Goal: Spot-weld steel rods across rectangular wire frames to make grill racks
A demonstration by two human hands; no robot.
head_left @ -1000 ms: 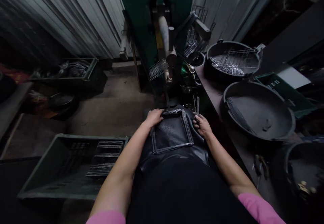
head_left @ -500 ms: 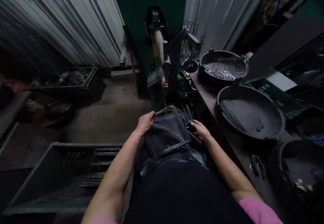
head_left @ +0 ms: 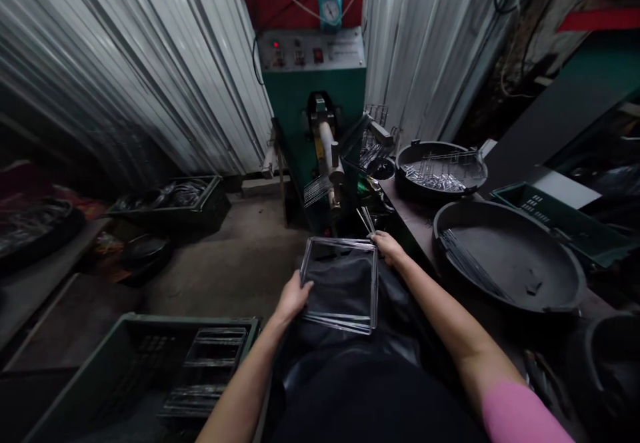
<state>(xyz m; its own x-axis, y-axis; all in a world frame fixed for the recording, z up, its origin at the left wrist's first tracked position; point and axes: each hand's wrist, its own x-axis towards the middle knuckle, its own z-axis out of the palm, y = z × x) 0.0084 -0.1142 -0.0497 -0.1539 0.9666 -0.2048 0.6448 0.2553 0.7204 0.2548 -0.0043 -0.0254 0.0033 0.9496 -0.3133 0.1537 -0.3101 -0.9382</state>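
My left hand (head_left: 294, 296) is closed on the left side of a small stack of square wire frames (head_left: 374, 289). The frames lie over the dark apron (head_left: 340, 283) on my lap, slightly out of line with each other. My right hand (head_left: 389, 248) grips several thin metal rods (head_left: 367, 220), whose ends point up and away from me. It is close to the frames' upper right corner; whether it touches them I cannot tell. Ahead of both hands stands a green machine (head_left: 295, 89) with a pale arm (head_left: 328, 146).
A green crate (head_left: 133, 319) at lower left holds more wire frames (head_left: 215, 346). On the right bench, one round pan (head_left: 510, 246) contains rods and another pan (head_left: 440, 169) contains short wire pieces. A further crate (head_left: 197, 206) sits by the corrugated wall. A gauge (head_left: 330, 11) tops the machine.
The stack of frames has turned from slanted to nearly square with me. My right hand has moved slightly up with the rods, which show more clearly. The view has tilted up, showing the machine's control panel.
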